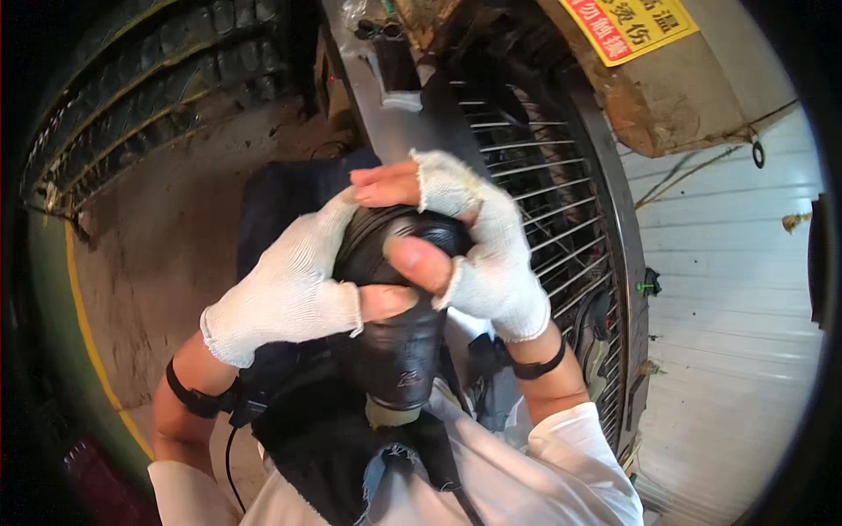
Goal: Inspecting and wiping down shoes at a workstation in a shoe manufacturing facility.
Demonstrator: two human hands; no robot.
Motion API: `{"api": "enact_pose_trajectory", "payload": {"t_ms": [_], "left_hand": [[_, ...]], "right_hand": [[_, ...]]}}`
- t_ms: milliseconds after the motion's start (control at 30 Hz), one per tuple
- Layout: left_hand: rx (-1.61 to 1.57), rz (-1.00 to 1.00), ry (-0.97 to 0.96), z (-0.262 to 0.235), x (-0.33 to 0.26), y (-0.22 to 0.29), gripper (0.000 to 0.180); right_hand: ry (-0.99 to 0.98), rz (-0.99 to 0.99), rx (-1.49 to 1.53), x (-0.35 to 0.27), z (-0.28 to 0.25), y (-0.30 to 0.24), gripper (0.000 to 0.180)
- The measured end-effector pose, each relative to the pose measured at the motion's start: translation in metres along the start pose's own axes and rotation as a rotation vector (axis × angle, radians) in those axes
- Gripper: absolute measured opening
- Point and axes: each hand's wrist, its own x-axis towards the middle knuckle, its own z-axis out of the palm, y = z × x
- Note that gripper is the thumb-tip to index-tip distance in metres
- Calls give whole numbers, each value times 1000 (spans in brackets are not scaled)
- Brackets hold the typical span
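A black leather shoe point(405, 351) is held in front of my torso, its toe pointing away from me and a beige piece showing at its near end. My left hand point(285, 285), in a white fingerless-tip glove, wraps its left side, the thumb lying across the top. My right hand point(487, 250), gloved the same way, grips the toe end and right side, thumb pressed on the leather and fingers curled over the far end. The shoe's underside is hidden. A black cloth apron point(307, 447) lies below it over my white shirt.
Right of my hands runs a rack of metal bars point(548, 188) with dark shoes point(592, 329) at its edge. A brownish hood with a yellow and red sign point(627, 31) overhangs it. Shelves of dark items point(167, 83) stand far left, beyond a yellow floor line point(83, 311).
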Motion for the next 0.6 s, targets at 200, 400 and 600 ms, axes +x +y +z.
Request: {"api": "enact_pose_trajectory", "payload": {"t_ms": [200, 400, 600], "left_hand": [[73, 86, 357, 2, -18, 26, 80], [185, 146, 660, 13, -19, 24, 73], [113, -67, 501, 38, -40, -16, 124]], "right_hand": [[315, 45, 333, -16, 22, 15, 72], [382, 370, 220, -77, 79, 8, 91], [209, 728, 340, -92, 32, 5, 73]]}}
